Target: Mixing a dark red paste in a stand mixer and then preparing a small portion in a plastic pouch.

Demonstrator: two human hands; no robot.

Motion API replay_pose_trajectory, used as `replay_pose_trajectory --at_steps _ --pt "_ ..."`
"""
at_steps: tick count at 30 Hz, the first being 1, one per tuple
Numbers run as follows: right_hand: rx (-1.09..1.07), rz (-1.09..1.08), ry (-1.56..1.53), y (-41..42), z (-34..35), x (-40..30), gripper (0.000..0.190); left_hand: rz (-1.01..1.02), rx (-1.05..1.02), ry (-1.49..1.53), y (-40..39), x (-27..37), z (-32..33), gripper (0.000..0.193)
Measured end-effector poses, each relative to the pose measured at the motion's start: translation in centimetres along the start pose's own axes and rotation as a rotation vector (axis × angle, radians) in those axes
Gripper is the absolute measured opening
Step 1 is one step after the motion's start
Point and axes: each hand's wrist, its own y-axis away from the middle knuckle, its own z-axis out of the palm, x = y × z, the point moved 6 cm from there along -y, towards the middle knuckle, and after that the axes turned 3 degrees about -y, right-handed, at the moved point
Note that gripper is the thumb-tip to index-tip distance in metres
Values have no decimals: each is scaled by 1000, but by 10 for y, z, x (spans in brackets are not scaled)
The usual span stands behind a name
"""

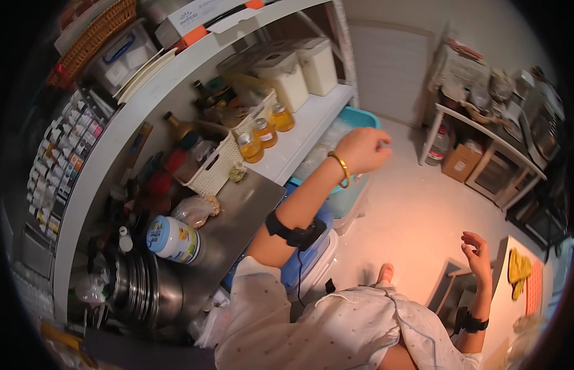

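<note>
My left hand [362,150], with a gold bangle [341,170] at its wrist, is stretched out past the shelf. Its fingers are loosely curled, with a gap at the tips, and I see nothing in them. Beneath and beside it is a turquoise plastic tub [368,119] that holds clear, glossy material. Over on the right, my right hand [476,254] is raised with bent, parted fingers and holds nothing. Closest to it is a white table [502,282] with a yellow cloth [519,270] on top. Black straps go round both forearms.
Jars of amber liquid [263,133], a white basket [213,171] and a blue-lidded tub [173,240] stand on the metal shelving [90,189]. Steel pots [150,291] sit at lower left. A cluttered side table [492,127] stands at far right. Blue-lidded bins [321,249] are below the shelf.
</note>
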Motion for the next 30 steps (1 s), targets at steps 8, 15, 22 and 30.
replay_pose_trajectory --at_steps 8,15,22,30 --pt "-359 -111 100 -188 55 -41 34 -509 161 -334 25 -156 -73 30" --pt "-667 -360 218 -312 147 -140 33 -781 235 -372 60 -200 -101 29" --pt "-843 -707 153 -337 252 -247 32 -757 93 -355 85 -161 -116 31" --pt "-580 -1392 -142 -314 215 -531 23 -436 399 -579 59 -6 -235 21"
